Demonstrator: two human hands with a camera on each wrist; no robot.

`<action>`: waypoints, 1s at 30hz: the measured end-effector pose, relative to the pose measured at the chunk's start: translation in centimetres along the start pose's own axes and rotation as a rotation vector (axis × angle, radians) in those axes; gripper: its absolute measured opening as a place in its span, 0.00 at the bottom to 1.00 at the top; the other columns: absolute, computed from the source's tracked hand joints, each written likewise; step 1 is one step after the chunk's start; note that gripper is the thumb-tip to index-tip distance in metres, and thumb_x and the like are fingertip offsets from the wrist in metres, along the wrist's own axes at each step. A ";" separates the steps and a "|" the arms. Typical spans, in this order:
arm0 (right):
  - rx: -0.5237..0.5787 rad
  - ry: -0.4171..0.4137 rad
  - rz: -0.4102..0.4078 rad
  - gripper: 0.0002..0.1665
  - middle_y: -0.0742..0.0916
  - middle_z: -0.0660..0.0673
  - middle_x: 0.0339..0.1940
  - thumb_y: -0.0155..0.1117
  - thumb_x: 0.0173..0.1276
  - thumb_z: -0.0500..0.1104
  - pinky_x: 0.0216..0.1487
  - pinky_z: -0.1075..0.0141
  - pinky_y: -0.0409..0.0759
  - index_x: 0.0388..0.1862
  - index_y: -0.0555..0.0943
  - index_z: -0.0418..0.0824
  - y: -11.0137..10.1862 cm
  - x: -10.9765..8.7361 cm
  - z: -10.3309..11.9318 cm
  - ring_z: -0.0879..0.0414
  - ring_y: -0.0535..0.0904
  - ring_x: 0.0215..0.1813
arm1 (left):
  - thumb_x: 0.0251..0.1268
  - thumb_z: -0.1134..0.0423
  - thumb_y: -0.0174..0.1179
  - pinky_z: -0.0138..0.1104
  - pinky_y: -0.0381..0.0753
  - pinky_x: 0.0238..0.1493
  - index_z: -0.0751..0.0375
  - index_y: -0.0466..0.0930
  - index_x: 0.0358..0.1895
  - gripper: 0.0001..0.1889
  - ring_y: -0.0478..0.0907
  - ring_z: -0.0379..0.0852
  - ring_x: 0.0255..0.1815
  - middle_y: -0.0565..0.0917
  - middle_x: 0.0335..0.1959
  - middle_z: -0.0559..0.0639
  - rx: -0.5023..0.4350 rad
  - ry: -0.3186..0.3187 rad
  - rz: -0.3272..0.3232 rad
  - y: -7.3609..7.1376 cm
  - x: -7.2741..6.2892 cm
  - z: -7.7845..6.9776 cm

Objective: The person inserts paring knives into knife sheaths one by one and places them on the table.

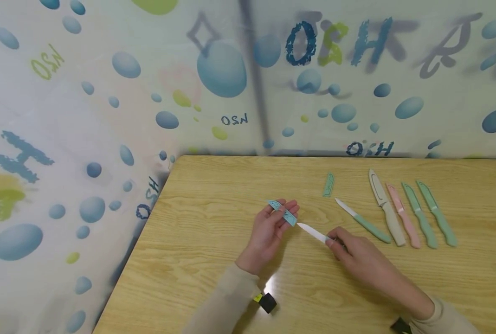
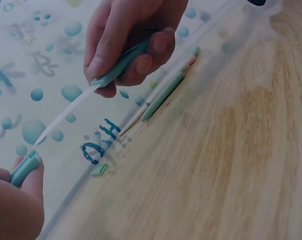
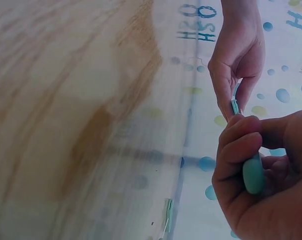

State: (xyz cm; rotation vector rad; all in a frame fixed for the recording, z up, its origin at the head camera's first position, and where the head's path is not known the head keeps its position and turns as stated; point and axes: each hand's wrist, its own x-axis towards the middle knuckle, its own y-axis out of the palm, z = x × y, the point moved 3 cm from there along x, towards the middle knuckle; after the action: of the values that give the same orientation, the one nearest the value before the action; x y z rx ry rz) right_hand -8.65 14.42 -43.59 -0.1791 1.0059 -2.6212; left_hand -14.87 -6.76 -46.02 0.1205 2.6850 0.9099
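My left hand [image 1: 268, 232] pinches a light teal knife sheath [image 1: 289, 217] between thumb and fingers, its open end facing right. With curled fingers my right hand [image 1: 356, 255] grips the green handle [image 2: 123, 62] of a small knife, whose white blade [image 1: 312, 232] points left at the sheath. In the left wrist view the blade tip [image 2: 38, 142] is right at the sheath's mouth [image 2: 33, 157]. The right wrist view shows the handle's rounded end [image 3: 253, 176] poking out of the right fist, with the sheath [image 3: 235, 106] in the left hand beyond it.
On the table [image 1: 181, 269], a bare-bladed green knife [image 1: 369, 226] lies right of centre, below a loose green sheath [image 1: 329, 184]. Further right lie a sheathed beige knife [image 1: 387, 208], a pink knife [image 1: 403, 214] and two green knives [image 1: 419, 213]. A patterned wall stands behind.
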 end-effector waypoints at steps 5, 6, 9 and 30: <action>0.009 -0.014 -0.002 0.08 0.73 0.58 0.22 0.55 0.84 0.44 0.19 0.69 0.65 0.48 0.80 0.42 0.1 0.0 -0.1 0.66 0.62 0.19 | 0.82 0.73 0.48 0.42 0.80 0.65 0.75 0.66 0.64 0.15 0.84 0.52 0.58 0.83 0.58 0.64 0.020 0.006 0.021 0.2 -0.1 0.3; 0.010 -0.015 0.000 0.08 0.73 0.58 0.22 0.55 0.84 0.44 0.19 0.69 0.65 0.48 0.80 0.42 0.1 -0.1 -0.2 0.66 0.62 0.19 | 0.82 0.73 0.48 0.43 0.80 0.66 0.75 0.66 0.64 0.14 0.84 0.52 0.58 0.83 0.58 0.64 0.020 0.006 0.024 0.2 -0.1 0.3; 0.012 -0.011 0.004 0.08 0.73 0.58 0.21 0.56 0.83 0.43 0.18 0.70 0.66 0.48 0.80 0.42 0.2 -0.1 -0.2 0.66 0.62 0.19 | 0.82 0.73 0.48 0.45 0.78 0.68 0.75 0.66 0.63 0.14 0.84 0.52 0.59 0.83 0.59 0.64 0.022 0.002 0.034 0.3 -0.2 0.4; 0.093 0.049 0.088 0.13 0.77 0.56 0.17 0.55 0.84 0.47 0.15 0.69 0.67 0.47 0.80 0.39 0.1 0.0 -0.1 0.63 0.68 0.16 | 0.82 0.73 0.48 0.42 0.79 0.66 0.68 0.69 0.57 0.08 0.80 0.56 0.64 0.80 0.62 0.68 0.043 -0.015 0.093 1.1 -0.5 1.4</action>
State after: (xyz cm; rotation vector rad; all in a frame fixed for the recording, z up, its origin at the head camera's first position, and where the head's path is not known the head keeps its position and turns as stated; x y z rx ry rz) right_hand -8.62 14.43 -43.79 -0.0479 0.8846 -2.5970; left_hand -13.93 -5.18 -46.26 0.2626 2.7057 0.8740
